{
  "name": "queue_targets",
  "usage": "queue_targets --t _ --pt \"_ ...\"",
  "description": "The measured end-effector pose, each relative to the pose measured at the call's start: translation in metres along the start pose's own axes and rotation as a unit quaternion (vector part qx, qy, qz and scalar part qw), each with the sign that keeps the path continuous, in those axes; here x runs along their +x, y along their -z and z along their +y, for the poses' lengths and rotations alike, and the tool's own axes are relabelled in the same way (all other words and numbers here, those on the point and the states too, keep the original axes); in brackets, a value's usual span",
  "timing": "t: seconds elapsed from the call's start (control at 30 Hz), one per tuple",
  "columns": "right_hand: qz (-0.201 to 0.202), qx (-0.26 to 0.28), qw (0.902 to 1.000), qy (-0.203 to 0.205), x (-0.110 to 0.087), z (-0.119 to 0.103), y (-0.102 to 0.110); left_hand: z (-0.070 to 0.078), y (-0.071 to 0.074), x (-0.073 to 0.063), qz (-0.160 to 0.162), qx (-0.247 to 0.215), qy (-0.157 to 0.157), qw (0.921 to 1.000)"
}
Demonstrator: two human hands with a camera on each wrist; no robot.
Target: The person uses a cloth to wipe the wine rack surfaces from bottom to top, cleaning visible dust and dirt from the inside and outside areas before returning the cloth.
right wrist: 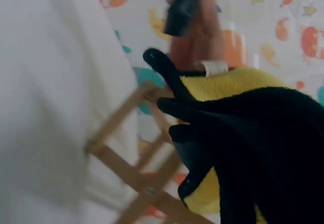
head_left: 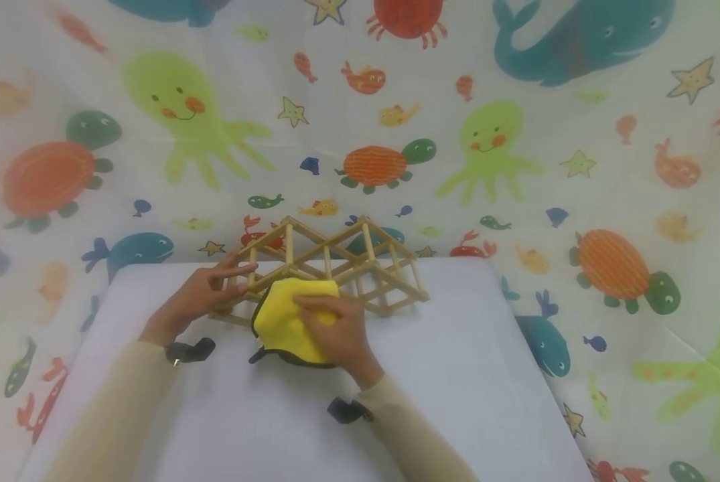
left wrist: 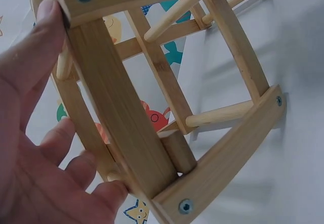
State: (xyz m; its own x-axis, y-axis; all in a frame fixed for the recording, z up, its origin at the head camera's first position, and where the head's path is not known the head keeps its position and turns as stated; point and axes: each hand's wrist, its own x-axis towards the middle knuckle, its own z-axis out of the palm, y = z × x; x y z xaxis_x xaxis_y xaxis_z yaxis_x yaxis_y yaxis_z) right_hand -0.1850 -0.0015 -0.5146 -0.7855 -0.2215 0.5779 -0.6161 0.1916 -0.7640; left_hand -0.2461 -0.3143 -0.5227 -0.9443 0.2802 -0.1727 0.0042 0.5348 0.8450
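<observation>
A wooden lattice rack (head_left: 328,260) of slats and round rods stands at the far side of the white table. My left hand (head_left: 201,294) holds its left end; in the left wrist view, the thumb lies at an upper corner and the other fingers touch a slat (left wrist: 86,118). My right hand (head_left: 338,335) grips a yellow cloth (head_left: 284,318) with dark edging, in front of the rack. In the right wrist view, the cloth's dark folds (right wrist: 243,128) and a white tag (right wrist: 215,68) show, and the right fingers are hidden.
The white table (head_left: 263,428) ends just behind the rack. A white curtain (head_left: 347,120) printed with sea animals hangs behind and around it. Each wrist wears a dark strapped device, the left one (head_left: 191,350) and the right one (head_left: 349,410).
</observation>
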Motion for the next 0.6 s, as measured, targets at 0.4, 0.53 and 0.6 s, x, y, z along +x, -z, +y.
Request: queue_targets --t 0.4,0.53,0.6 --pt "0.096 0.056 0.9912 -0.071 0.087 -0.009 0.104 0.001 -0.003 -0.001 0.019 -0.025 -0.026 0.9992" --pt "0.121 0.092 0.9854 -0.077 0.110 -0.012 0.130 0.002 -0.004 -0.001 0.016 -0.032 -0.030 0.9989" --pt "0.132 0.104 0.9827 -0.078 0.120 -0.010 0.140 0.004 -0.005 -0.001 0.016 -0.031 -0.029 0.9990"
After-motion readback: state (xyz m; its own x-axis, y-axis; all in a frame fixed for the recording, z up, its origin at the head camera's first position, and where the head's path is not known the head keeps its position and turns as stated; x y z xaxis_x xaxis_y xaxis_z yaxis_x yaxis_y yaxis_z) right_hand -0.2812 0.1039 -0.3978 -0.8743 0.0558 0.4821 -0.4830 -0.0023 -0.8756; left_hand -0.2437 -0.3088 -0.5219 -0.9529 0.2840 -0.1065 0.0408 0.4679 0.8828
